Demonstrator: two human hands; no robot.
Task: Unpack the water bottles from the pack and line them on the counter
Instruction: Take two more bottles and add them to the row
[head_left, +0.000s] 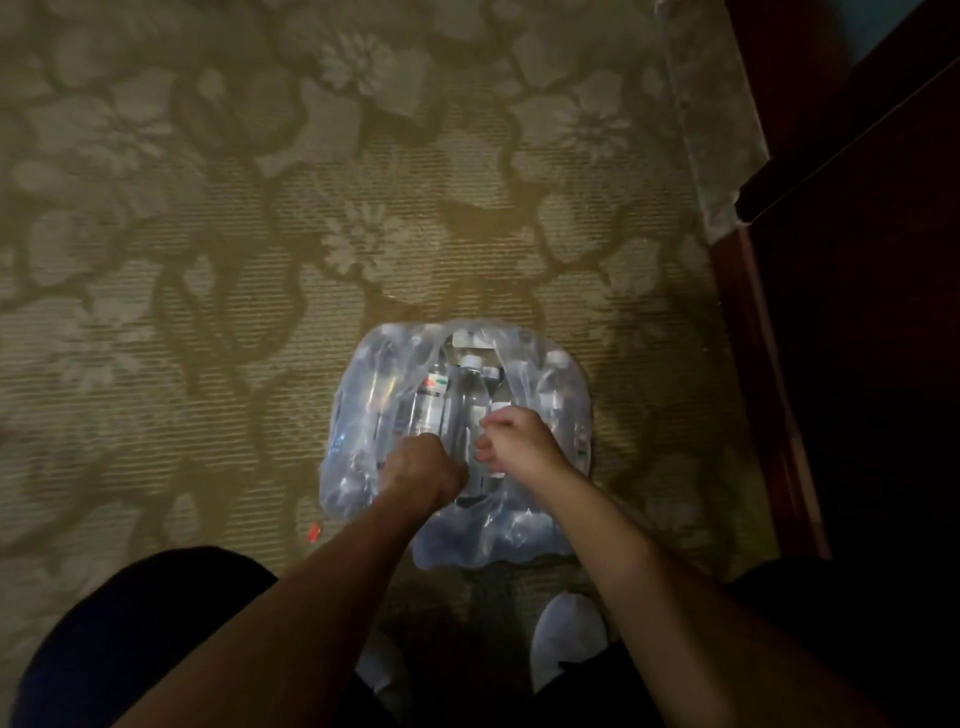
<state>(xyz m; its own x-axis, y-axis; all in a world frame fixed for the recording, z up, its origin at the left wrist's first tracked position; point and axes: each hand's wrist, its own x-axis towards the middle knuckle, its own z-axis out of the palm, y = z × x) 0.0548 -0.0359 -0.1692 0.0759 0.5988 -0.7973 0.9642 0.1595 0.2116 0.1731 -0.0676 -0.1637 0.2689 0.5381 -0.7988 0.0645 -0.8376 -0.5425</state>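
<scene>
While the clear plastic pack of water bottles (457, 441) sits on the flowery carpet (208, 260) at 6 o'clock, the left hand (423, 470) and right hand (514, 439) pinch its wrap with closed fingers. Opening comes first; next, lift one bottle (470, 395) out.

One shrink-wrapped pack (457, 441) of water bottles on the floral carpet (208, 260), one only. Through the torn film, three white caps show: one (471, 360), a second (490, 372), a third (557, 357); the full bottle count is lost under glare and plastic. Two hands, left (423, 470) and right (514, 441). Two pale shoes, left (382, 665) and right (569, 639). One small red scrap (313, 532).
</scene>
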